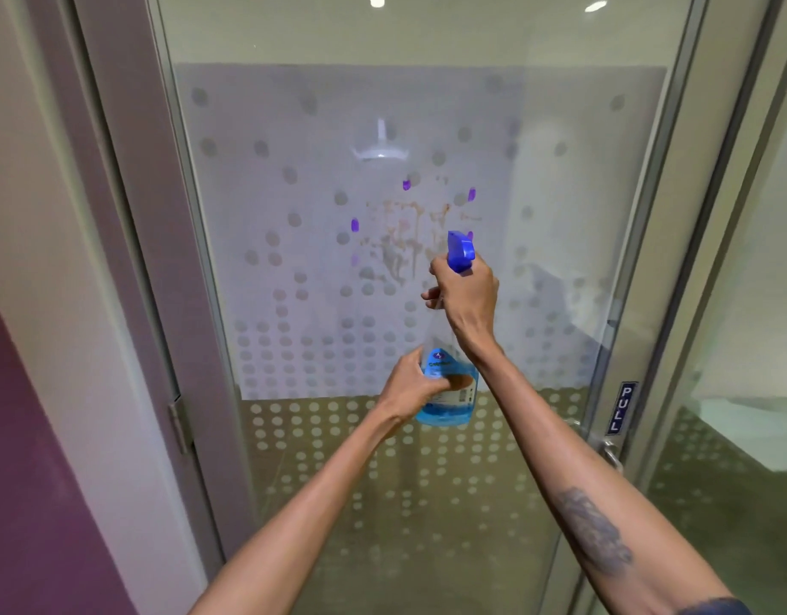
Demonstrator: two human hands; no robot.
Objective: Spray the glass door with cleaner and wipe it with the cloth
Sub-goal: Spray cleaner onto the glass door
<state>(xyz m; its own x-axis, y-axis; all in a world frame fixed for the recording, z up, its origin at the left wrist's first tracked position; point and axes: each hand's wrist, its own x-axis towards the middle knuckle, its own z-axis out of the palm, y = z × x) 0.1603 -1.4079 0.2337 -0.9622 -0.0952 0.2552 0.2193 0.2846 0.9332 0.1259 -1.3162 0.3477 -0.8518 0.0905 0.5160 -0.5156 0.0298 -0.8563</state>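
Spray bottle [449,383] held upright just in front of the glass door [383,304], both hands on it. Left hand [411,383] wrapped round the lower body of the bottle at the label; right hand [465,290] closed on the neck, below the blue trigger head [460,250]. Roughly 1/3 full of blue liquid, so probably light; thin clear plastic, likely squashy and slick if wet. Best grip judged at neck plus base, as now. Beyond the bottle: brownish smears [405,241] on frosted dotted film, purple dabs around them. Right of the bottle, PULL label [621,408] above the handle. No cloth visible.
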